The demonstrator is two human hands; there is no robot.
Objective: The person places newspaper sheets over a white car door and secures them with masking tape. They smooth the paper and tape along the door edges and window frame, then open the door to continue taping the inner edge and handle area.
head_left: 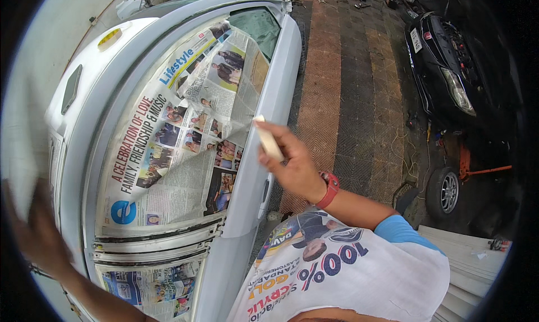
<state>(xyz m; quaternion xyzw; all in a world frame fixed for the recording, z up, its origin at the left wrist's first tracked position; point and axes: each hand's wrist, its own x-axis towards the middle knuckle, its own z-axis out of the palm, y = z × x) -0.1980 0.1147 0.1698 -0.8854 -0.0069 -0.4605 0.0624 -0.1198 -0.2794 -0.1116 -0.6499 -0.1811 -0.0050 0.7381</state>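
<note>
Cream roll: masking tape roll (268,140) is sitting edge-on in the right hand (295,168), beside the white car (269,97).
Handling: light and stiff, probably; pinching across its rim is looking safest.
Newspaper (179,131): thin, tearable, covering the window.
Right hand: fingers are closing around the roll, wrist raised.
Left hand (33,232): blurred, grip unclear.

Soft, even daylight falls on the white car (269,97) and the newspaper (168,153) taped over its window, with no hard shadows and only a mild sheen on the paint. The right side dims toward the dark car (443,69). Fisheye bending curves the edges into a black rim, and the left hand (36,232) is smeared by motion blur.
</note>
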